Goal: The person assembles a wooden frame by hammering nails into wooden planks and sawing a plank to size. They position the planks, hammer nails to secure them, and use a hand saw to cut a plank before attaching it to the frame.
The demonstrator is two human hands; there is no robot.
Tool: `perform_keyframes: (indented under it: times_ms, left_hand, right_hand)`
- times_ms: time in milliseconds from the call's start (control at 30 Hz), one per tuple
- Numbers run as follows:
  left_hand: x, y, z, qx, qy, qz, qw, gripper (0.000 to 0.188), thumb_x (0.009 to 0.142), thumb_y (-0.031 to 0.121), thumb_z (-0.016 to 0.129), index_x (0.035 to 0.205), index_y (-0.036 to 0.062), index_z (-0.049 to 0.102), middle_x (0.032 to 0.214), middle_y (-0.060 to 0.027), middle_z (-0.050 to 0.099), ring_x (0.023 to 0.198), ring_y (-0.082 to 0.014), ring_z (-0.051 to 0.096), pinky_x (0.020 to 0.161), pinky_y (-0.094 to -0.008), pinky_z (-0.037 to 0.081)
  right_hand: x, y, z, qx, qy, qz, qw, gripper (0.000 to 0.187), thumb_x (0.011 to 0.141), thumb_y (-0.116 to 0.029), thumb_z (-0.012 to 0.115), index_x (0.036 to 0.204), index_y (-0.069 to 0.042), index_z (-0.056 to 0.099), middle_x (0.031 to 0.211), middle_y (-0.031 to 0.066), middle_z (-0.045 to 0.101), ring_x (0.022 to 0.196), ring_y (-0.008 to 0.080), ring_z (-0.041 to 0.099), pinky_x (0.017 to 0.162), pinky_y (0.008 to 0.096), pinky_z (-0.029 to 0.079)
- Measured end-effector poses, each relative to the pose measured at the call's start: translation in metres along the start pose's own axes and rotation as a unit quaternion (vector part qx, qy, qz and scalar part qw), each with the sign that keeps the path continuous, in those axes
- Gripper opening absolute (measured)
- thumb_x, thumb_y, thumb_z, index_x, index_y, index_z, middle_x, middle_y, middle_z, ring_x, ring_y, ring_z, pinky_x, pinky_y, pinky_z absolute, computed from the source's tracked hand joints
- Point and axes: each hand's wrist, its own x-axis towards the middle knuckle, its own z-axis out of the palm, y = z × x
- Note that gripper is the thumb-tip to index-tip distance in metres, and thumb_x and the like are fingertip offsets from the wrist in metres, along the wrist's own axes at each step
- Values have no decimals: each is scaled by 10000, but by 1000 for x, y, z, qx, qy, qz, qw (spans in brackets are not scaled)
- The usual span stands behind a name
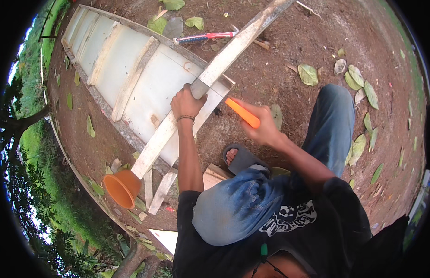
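Orange-handled saw (243, 112): held in the right hand, angled across the long plank; its grey blade (200, 89) lies over the wood, close beside the left hand, teeth too small to make out.
Right hand (262, 123): wrapped around the handle, to the right of the plank.
Left hand (187, 104): grasping the long plank and pressed onto it from above, a dark bracelet (185, 117) on the wrist.
Long plank (229, 55): slanting across the framed panel from near left to far right, its far end jutting beyond the frame.
Framed panel (166, 76): whitish, crossed by wooden battens, stretching away to the far left.
Terracotta-coloured pot (123, 188): tipped toward the near left, by the near end of the long plank; whether they touch, I cannot tell.
Hammer (205, 37): red and dark blue, on the ground just past the panel's far edge, left of the plank.
Wood strips (162, 191): near left, between the pot and the left forearm.
Grey sandal (245, 160): on a bare foot, right of the panel.
Bent knee (333, 120): in blue denim, right of the right hand.
Brown soil (289, 41): strewn with green leaves, mostly far and right.
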Motion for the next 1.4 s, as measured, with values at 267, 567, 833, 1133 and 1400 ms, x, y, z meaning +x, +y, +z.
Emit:
perform_keyframes:
  times_ms: [267, 567, 833, 1133, 1400]
  left_hand:
    - [-4, -21, -19, 38, -1, -40, 998, 549, 716, 457, 854, 991, 20, 668, 918, -234, 740, 863, -405, 727, 775, -485, 580]
    - [1, -9, -9, 5, -25, -11, 1000, 596, 717, 481, 846, 1067, 24, 694, 929, -231, 748, 866, -393, 738, 781, -478, 585]
    - [10, 4, 0, -11, -14, -13, 1000, 613, 709, 465, 857, 1111, 35, 690, 938, -222, 752, 867, -391, 739, 775, -470, 591]
    - [-9, -19, -5, 25, -9, -45, 999, 556, 724, 448, 844, 1035, 21, 672, 913, -216, 746, 856, -397, 734, 779, -472, 590]
    - [4, -25, -11, 46, -35, -30, 998, 586, 723, 469, 841, 1078, 30, 684, 919, -241, 745, 870, -408, 732, 782, -484, 582]
  right_hand:
    - [-132, -9, -43, -14, 17, -38, 999, 608, 814, 45, 539, 1421, 23, 575, 928, 122, 767, 721, 164, 750, 719, 236, 542]
    - [-6, -2, 12, -20, 2, -9, 1000, 616, 817, -5, 607, 1427, -86, 590, 838, 197, 713, 712, 236, 710, 724, 370, 550]
    - [56, -6, 27, 22, 37, 14, 999, 580, 837, 58, 577, 1408, -39, 602, 782, 134, 652, 590, 145, 617, 621, 279, 496]
    - [-89, 2, -23, -14, -3, -10, 1000, 656, 778, 69, 538, 1428, -12, 579, 839, 140, 738, 629, 150, 686, 646, 265, 531]
    - [-57, 3, 4, 53, 4, 12, 999, 662, 785, 56, 578, 1441, -30, 564, 958, 199, 748, 748, 251, 741, 734, 305, 561]
